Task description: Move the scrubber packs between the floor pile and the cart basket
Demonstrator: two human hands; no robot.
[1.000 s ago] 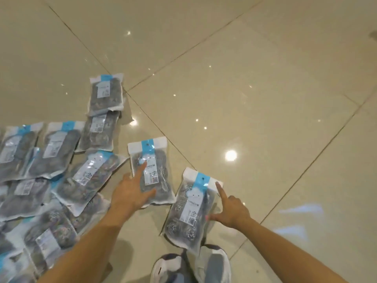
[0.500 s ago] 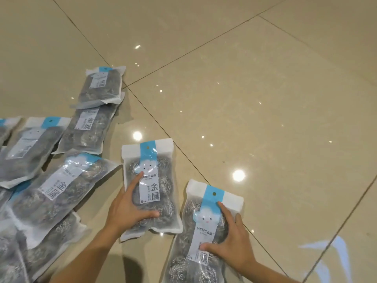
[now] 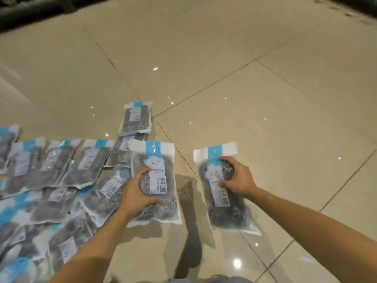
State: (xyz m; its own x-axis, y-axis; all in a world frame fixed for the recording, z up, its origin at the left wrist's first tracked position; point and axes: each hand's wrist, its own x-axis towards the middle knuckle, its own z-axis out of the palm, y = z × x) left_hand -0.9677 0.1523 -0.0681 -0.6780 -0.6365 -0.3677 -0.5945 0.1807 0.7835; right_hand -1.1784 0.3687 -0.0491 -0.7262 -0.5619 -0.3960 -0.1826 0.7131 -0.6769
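Observation:
Each of my hands holds a clear plastic pack of steel-wool scourers with a white top and a blue label strip. My left hand (image 3: 136, 193) grips the left edge of one pack (image 3: 161, 190), thumb across its front, lifted above the beige tiled floor (image 3: 265, 99). My right hand (image 3: 236, 177) grips the right side of a second pack (image 3: 216, 193), fingers curled over its upper part. Both packs hang upright, apart from each other, with shadows on the tiles below them.
Several more identical packs (image 3: 61, 180) lie overlapping on the floor to the left, and one pack (image 3: 136, 117) lies farther back by a tile joint. A dark edge (image 3: 30, 9) runs along the far top left. My shoe tips (image 3: 214, 279) show at the bottom.
Both hands went from resting on packs lying on the floor to gripping them and lifting them. The view has tilted up, showing more of the floor.

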